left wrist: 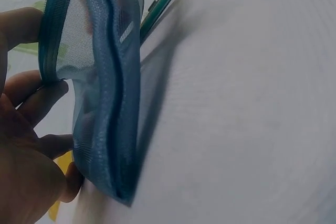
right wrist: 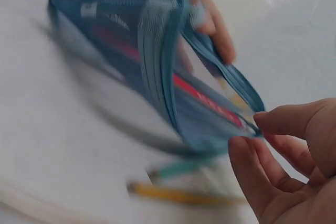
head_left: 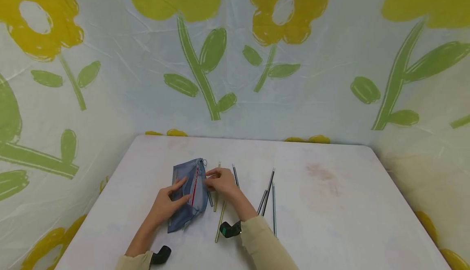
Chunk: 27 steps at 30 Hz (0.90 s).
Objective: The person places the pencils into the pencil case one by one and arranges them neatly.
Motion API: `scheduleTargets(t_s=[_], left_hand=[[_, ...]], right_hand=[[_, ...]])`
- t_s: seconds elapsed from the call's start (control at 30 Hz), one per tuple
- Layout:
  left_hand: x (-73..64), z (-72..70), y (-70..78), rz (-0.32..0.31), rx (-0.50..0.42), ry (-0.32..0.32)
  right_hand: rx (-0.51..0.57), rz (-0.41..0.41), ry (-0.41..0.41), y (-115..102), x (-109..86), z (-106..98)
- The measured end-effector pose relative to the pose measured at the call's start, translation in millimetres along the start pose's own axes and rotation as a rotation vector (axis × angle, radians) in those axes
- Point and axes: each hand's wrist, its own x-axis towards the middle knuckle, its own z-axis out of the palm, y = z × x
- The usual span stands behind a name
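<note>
Cloth (head_left: 44,147) printed with yellow flowers enclosed the left, far and right sides of the desk (head_left: 330,204). Left of centre on the desk, the left hand (head_left: 165,202) supported the blue mesh pouch (head_left: 200,198), its grip pinching the pouch between thumb and fingers. Inside the pouch, a red stick (head_left: 194,186) with white marks was visible. At the right side of the pouch, the right hand (head_left: 222,180) pinched the edge of the opening, its grip closed at thumb and fingertips. Just right of the pouch lay a gold pencil (head_left: 215,204); a second gold pencil (head_left: 220,223) lay nearer. Farther right, two dark pencils (head_left: 269,190) lay beside a teal pencil (head_left: 274,209).
</note>
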Motion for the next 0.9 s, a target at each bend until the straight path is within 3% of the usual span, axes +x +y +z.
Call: scheduleTargets(t_s=[0.23,0.4,0.6,0.73,0.9], left_hand=[[-7.6,-1.0,11.9,0.050,0.031,0.036],[-8.2,-0.8,25.3,0.078,0.043,0.048],[-3.1,-2.4,24.7,0.091,0.032,0.053],[-0.5,-5.4,21.3,0.062,0.053,0.033],[-1.0,-11.9,18.7,0.011,0.090,0.030]], right_hand=[[-0.057,-0.042,0.003,-2.5,-30.8,-55.0],[-0.097,-0.025,0.118,-7.1,-49.8,-109.8],[-0.150,0.077,0.226,9.5,-71.4,-165.0],[-0.188,0.140,0.259,23.5,-85.5,-183.7],[-0.240,0.160,0.290,36.2,-92.5,-188.9]])
